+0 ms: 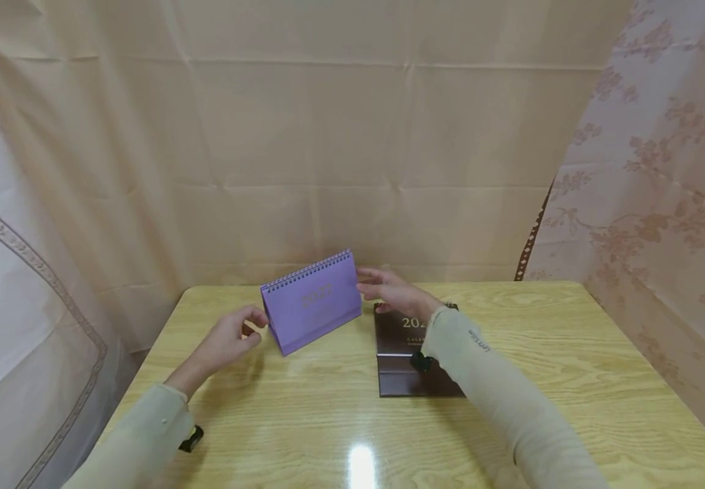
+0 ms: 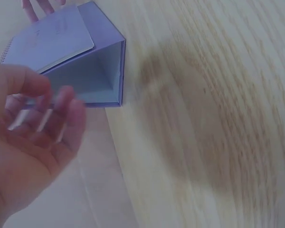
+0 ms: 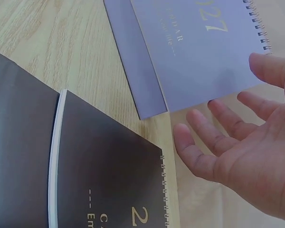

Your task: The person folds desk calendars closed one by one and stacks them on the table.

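A purple desk calendar (image 1: pixel 312 302) with a spiral top and gold lettering stands upright as a tent near the table's back edge. Beside its left end is my left hand (image 1: pixel 233 336), its fingers loosely bent. In the left wrist view those fingers (image 2: pixel 69 116) overlap the calendar's hollow end; whether they touch it I cannot tell. My right hand (image 1: pixel 395 292) is at the other end, fingers spread, close to the cover's edge in the right wrist view. A dark brown desk calendar (image 1: pixel 416 370) sits under my right forearm, which partly hides it.
The wooden table (image 1: pixel 303 421) has a bright light reflection near its front. Beige cloth (image 1: pixel 303 136) hangs behind it, and floral cloth (image 1: pixel 664 204) hangs on the right. White cloth (image 1: pixel 16 305) with a patterned band hangs on the left.
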Available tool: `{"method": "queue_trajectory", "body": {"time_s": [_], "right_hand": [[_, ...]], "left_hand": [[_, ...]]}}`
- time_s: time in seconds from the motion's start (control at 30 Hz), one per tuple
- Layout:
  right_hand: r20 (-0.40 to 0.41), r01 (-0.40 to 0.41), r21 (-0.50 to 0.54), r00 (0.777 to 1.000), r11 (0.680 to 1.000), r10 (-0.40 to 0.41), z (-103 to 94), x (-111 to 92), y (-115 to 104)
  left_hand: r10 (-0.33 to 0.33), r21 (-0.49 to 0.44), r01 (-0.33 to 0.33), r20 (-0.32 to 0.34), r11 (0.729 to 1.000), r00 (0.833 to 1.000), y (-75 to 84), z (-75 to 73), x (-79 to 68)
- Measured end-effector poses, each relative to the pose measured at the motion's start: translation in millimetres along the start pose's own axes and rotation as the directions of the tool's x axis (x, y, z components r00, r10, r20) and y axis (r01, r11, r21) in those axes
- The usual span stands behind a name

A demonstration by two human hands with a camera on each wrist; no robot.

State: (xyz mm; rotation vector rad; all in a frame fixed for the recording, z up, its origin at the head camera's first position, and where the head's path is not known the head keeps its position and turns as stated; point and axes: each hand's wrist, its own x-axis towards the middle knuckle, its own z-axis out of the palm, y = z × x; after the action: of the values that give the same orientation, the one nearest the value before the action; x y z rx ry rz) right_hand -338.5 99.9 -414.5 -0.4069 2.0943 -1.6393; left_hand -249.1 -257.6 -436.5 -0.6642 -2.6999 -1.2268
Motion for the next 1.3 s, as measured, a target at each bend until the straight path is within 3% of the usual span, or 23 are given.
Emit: {"method": "queue_trajectory", "body": {"time_s": [0.1,0.23,0.43,0.57,0.87,1.07,1.3], "right_hand": [[-0.02,-0.004,0.002,1.0,1.0,0.004,1.9,1,2],[-0.111,0.004,-0.044,0.994,0.999,-0.009,8.6,6,7],[-0.259,0.054,-0.148,0.961,0.988,-0.091,24.5,15,21],[-0.302,0.079,-0.166,0.945,0.983,-0.127,34.0,16,23],[-0.338,0.065,-0.088,0.937,0.994,-0.092,47.6,22,14],[-0.358,0.073,-0.222,0.921,0.972,-0.151,50.9,23,18],[-0.355,0.051,-0.329,0.919,0.943,-0.174,51.7,20,21]], "left_hand": [[-0.079,-0.001,0.079,0.05,0.997,0.996,0.9,0.7,-2.6],[-0.135,-0.039,0.14,0.092,0.989,0.986,3.3,6.9,-2.8],[-0.201,-0.054,0.209,0.123,0.976,0.972,6.1,22.5,-0.2],[-0.209,-0.03,0.213,0.109,0.977,0.972,6.6,31.2,0.9],[-0.242,0.098,0.235,0.066,0.967,0.968,11.5,37.6,5.4],[-0.223,0.216,0.205,0.064,0.955,0.973,14.0,40.1,10.1],[-0.231,0.239,0.212,0.052,0.947,0.972,12.0,44.4,10.6]]}}
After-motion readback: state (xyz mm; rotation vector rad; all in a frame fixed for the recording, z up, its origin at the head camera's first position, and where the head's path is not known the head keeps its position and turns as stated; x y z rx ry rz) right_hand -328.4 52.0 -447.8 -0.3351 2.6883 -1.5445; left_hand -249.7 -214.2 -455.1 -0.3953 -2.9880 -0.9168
